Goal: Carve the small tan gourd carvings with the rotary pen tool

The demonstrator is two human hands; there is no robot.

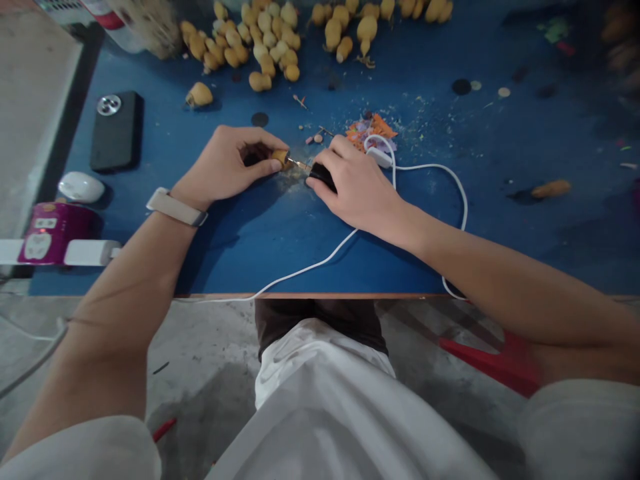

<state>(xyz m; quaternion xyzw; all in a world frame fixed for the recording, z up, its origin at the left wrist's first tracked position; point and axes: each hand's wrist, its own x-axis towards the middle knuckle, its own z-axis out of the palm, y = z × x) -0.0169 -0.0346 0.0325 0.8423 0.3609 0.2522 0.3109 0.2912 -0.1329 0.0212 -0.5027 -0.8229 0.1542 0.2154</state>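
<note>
My left hand (240, 163) pinches a small tan gourd (281, 157) between thumb and fingers, a little above the blue table. Most of the gourd is hidden by the fingers. In my right hand (350, 177) is a black-bodied rotary tool (323, 176) with a thin metal bit (299, 164). The bit points left and meets the gourd's exposed end; whether it has gone inside I cannot tell. Pale dust lies on the table under the bit. A white cord (380, 148) with an inline piece runs beside my right hand.
Many small gourds (270, 33) are heaped along the back. Orange and purple scraps (373, 130) lie behind my right hand. At the left are a dark phone (117, 131), a white earbud case (81, 187) and a purple power adapter (57, 230). One gourd (200, 95) lies apart.
</note>
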